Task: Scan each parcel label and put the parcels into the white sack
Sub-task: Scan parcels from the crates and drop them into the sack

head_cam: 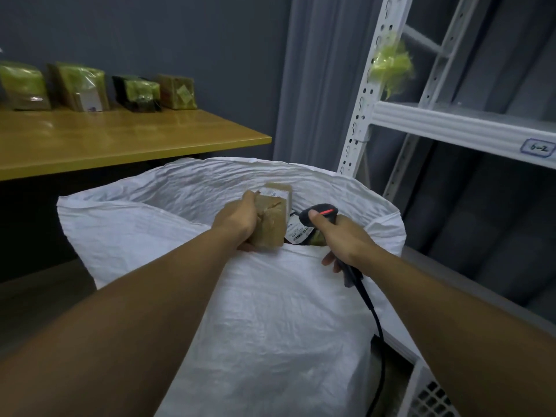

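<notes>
One parcel gripped by left hand over white sack mouth; right hand clasps scanner alongside. Lower parcel well inside before releasing.

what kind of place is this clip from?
Probably a parcel sorting or stock room: white slotted metal shelving with a handwritten bin label, taped parcels lined up on a wooden table, and a barcode scanner held over a white sack.
</notes>
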